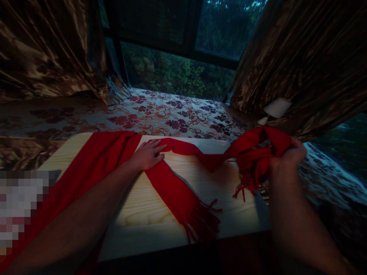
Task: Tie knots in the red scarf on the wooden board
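the red scarf [171, 191] lies across the desk [140, 212]; the left hand [149, 154] presses on it, fingers slightly apart, while the right hand [291, 153] (near the desk's right edge) clutches a bunched part.

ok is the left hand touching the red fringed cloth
Touching: the head view shows the left hand laid palm-down on the red fringed cloth.

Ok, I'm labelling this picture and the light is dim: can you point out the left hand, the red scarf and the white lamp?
Left hand [148, 154]: head view, on the back of the hand.
Red scarf [173, 194]: head view, on its flat strip.
White lamp [277, 108]: head view, on the shade.
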A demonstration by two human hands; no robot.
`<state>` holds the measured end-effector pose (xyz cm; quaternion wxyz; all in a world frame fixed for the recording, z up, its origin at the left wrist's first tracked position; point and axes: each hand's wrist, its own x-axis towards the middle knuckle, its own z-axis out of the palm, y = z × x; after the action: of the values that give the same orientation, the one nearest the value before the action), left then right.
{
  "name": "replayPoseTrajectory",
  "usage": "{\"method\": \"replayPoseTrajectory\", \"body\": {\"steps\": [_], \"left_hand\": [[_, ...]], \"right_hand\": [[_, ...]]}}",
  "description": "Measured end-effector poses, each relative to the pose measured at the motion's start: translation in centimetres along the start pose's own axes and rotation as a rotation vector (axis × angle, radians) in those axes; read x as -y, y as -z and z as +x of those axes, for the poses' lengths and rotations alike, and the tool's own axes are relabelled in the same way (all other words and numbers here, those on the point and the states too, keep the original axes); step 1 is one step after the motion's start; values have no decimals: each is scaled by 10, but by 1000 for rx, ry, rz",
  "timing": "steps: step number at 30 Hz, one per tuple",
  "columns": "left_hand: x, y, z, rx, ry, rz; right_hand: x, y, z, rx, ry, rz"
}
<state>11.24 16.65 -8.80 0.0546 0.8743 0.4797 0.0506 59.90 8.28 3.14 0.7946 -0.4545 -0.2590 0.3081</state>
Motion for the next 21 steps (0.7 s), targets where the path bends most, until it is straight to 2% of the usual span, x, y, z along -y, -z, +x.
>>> {"method": "replayPoseTrajectory", "body": {"steps": [3,5,8,10,12,14,15,16,17,18,19,21], "left_hand": [[2,0,0,-7,-3,-6],[2,-1,0,-7,2,-14],[2,-2,1,-6,8,-22],[2,-2,1,-10,10,-23],[2,-3,1,-17,7,-22],[3,-3,1,-22,4,-22],[3,-4,1,-22,3,-23],[3,-4,1,-21,3,-23],[4,-4,1,-21,2,-22],[4,-4,1,-20,2,-21],[4,-4,1,-21,1,-18],[3,-3,1,-24,2,-11]], "right_hand": [[15,-1,-4,-65,238,187],[21,4,-10,-32,279,169],[21,19,-24,-6,234,-64],[16,26,-40,107,64,-321],[10,23,-60,422,-210,-583],[2,9,-80,873,-453,-769],[-3,-2,-89,1095,-524,-832],[-9,-13,-95,1248,-582,-856],[-17,-24,-99,1270,-590,-826],[-25,-34,-99,1233,-548,-791],[-35,-43,-97,1117,-440,-784],[-55,-56,-85,788,-125,-921]]}}
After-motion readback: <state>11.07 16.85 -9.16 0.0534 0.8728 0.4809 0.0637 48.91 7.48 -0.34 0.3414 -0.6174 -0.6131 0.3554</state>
